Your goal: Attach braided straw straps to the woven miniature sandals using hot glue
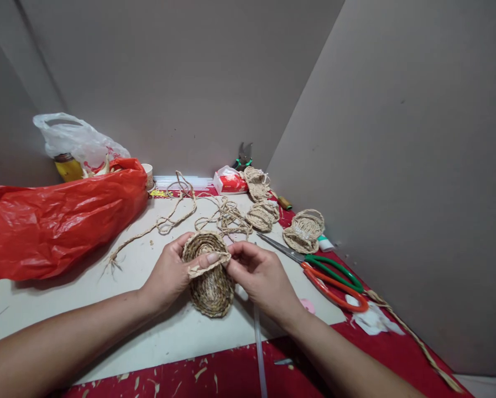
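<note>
A small woven straw slipper is held up above the white sheet, its coiled oval sole facing me. A pale braided strap runs across the sole. My left hand grips the slipper from the left, thumb lying on the strap and fingers mostly hidden behind the sole. On the other side, my right hand pinches the strap's right end at the sole's edge between thumb and fingers. Below the right hand, a long translucent stick points toward me. Loose braided straw cord lies behind the slipper.
Scissors with green and orange handles lie at right. Several small woven straw slippers line the right edge. A red plastic bag bulges at left. Pliers, a tissue pack and translucent sticks sit by the wall.
</note>
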`<state>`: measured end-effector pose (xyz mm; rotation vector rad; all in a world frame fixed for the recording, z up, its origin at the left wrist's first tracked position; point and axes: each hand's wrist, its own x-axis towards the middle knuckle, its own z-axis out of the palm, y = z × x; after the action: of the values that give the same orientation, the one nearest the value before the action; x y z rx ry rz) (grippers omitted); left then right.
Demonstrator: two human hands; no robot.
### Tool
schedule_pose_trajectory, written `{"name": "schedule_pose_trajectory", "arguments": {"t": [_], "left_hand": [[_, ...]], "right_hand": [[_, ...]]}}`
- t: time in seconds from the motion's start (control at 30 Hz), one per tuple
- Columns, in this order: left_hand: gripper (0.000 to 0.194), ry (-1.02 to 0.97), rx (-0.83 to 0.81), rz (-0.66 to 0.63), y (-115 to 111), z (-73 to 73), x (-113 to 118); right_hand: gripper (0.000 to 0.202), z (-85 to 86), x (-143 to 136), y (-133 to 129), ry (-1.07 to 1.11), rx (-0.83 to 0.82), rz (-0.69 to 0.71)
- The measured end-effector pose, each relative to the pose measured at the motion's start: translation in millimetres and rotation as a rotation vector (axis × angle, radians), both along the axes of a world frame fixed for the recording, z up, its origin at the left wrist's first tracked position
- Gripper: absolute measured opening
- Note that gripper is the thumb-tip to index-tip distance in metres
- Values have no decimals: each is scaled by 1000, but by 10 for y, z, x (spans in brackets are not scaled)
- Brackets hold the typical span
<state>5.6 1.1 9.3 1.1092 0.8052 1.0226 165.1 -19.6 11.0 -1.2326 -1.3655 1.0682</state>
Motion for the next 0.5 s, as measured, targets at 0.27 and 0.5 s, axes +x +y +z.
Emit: {"name": "schedule_pose_trajectory", "arguments": {"t": [0.27, 0.5], "left_hand": [[15, 102, 66, -8, 2, -6, 5], [13, 113, 149, 27, -65, 27, -12]], "right_hand": [[12, 24, -9, -17, -14, -11, 37], [4, 18, -35, -49, 6, 0, 70]]}}
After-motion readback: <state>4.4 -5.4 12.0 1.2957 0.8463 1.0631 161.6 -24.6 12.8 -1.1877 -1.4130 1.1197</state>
